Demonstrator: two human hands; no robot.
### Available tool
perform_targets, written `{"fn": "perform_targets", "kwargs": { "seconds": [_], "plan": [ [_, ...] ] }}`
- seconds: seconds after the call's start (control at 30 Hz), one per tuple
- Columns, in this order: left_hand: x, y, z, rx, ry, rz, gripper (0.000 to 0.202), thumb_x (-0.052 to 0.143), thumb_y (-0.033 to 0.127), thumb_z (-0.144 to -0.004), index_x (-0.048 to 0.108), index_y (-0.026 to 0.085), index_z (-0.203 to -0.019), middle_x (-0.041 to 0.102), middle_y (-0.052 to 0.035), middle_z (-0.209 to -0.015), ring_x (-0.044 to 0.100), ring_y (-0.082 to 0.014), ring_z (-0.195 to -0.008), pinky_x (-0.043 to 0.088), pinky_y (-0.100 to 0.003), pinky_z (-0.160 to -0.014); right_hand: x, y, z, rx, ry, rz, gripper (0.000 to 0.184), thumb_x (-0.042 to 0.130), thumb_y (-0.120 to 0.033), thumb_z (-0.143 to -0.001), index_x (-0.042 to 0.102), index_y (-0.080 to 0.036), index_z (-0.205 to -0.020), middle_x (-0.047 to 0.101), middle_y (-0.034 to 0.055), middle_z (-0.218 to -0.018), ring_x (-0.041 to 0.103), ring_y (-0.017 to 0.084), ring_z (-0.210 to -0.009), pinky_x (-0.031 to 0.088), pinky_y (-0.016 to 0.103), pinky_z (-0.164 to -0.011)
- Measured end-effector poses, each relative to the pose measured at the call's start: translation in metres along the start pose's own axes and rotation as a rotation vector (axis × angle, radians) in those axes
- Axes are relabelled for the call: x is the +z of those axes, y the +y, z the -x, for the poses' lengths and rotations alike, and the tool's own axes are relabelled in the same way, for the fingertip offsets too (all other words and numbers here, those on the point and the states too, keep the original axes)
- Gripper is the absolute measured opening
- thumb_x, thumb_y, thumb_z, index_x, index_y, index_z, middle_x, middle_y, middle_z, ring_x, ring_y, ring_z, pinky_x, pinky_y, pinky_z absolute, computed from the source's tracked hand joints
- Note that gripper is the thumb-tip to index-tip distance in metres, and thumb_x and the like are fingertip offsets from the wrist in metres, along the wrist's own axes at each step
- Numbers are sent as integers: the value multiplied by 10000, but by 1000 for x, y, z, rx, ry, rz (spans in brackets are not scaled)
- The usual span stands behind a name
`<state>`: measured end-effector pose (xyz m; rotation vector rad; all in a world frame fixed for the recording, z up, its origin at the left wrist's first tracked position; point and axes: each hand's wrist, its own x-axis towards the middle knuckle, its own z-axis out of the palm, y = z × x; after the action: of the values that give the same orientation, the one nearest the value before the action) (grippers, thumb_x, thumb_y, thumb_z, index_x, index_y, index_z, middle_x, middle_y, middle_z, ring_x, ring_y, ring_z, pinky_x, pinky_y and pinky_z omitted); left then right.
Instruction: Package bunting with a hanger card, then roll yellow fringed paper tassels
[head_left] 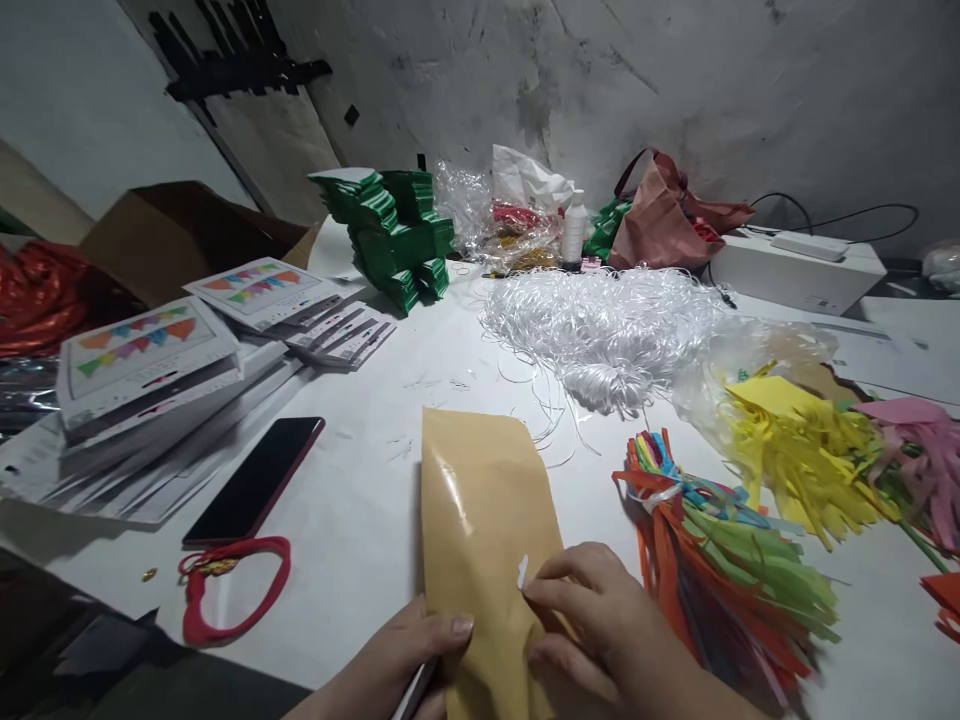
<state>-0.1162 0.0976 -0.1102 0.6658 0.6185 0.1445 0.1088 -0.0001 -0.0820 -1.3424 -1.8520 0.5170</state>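
A glossy tan packet [480, 500] lies flat on the white table [360, 520] in front of me. My left hand [409, 660] grips its near left edge, thumb on top, with a thin white stick under the palm. My right hand [600, 635] rests on its near right part, fingers curled and pinching a small white tab [522, 571]. Right beside that hand lies a bundle of multicoloured paper tassels [720, 570].
A dark phone [255, 478] and a red cord loop [225, 590] lie to the left, beside stacks of printed cards [150, 370]. Behind are a heap of white string [600, 335], green card stacks [394, 235], yellow and pink tassels [810, 455], a white box [795, 270] and bags.
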Motion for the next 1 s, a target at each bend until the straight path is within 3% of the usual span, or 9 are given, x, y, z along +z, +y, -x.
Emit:
{"fn": "perform_targets", "kwargs": {
  "seconds": [0.13, 0.23, 0.4, 0.47, 0.6, 0.77, 0.9, 1.0],
  "plan": [
    [-4, -4, -3, 8, -27, 73, 596, 738, 506, -768, 684, 25, -1116, 704, -76, -528, 489, -97, -232, 227, -154, -206, 1, 3, 0, -52, 41, -98, 282, 660, -163, -915, 661, -254, -1182, 658, 59, -1030, 601, 197, -958, 490, 320, -823],
    [-7, -5, -5, -3, -30, 54, 575, 739, 516, -758, 702, 29, -1060, 676, -56, -499, 432, -74, -216, 183, -156, -201, -2, 0, -3, 21, 9, -192, 216, 702, -178, -890, 726, -247, -1093, 654, 57, -974, 603, 190, -937, 498, 297, -791],
    [-5, -1, -2, 12, 41, -56, 544, 802, 468, -699, 698, 93, -1080, 705, -46, -711, 387, -19, -281, 188, -153, -264, -3, -1, -7, 64, -8, -279, 119, 747, -233, -878, 772, -237, -994, 672, 47, -918, 612, 186, -927, 479, 311, -809],
    [-3, 2, 0, 6, 23, -117, 534, 784, 487, -719, 700, 99, -1077, 666, -23, -672, 374, -25, -307, 220, -162, -290, -3, -1, -8, 30, -16, -249, 98, 720, -210, -887, 761, -219, -976, 675, 46, -906, 609, 180, -919, 462, 316, -818],
    [2, 10, 5, 21, 6, -245, 433, 764, 462, -766, 723, 131, -1043, 595, 6, -639, 438, -73, -478, 304, -168, -427, -5, -3, -11, -52, -95, -168, 66, 668, -171, -890, 717, -186, -932, 678, 39, -879, 600, 166, -904, 432, 319, -862],
    [14, 23, 9, 37, -56, -353, 421, 754, 472, -794, 735, 157, -1073, 665, -49, -803, 578, -205, -784, 442, -248, -627, -6, -4, -13, -27, -123, -231, 117, 686, -83, -790, 654, -190, -824, 647, 2, -840, 586, 150, -879, 406, 296, -869],
    [26, 31, 10, 53, -150, -392, 369, 731, 466, -828, 758, 161, -1033, 666, -53, -845, 573, -224, -857, 467, -301, -756, -9, -4, -12, 96, -195, -382, 267, 727, 21, -660, 622, -194, -778, 614, -32, -850, 574, 131, -854, 397, 268, -854],
    [32, 36, 11, 43, -148, -414, 343, 741, 485, -812, 776, 171, -946, 639, -20, -804, 549, -189, -806, 452, -292, -786, -13, -3, -11, 147, -248, -435, 264, 781, 1, -666, 642, -189, -785, 611, -33, -875, 576, 131, -862, 406, 262, -841]
  ]
}}
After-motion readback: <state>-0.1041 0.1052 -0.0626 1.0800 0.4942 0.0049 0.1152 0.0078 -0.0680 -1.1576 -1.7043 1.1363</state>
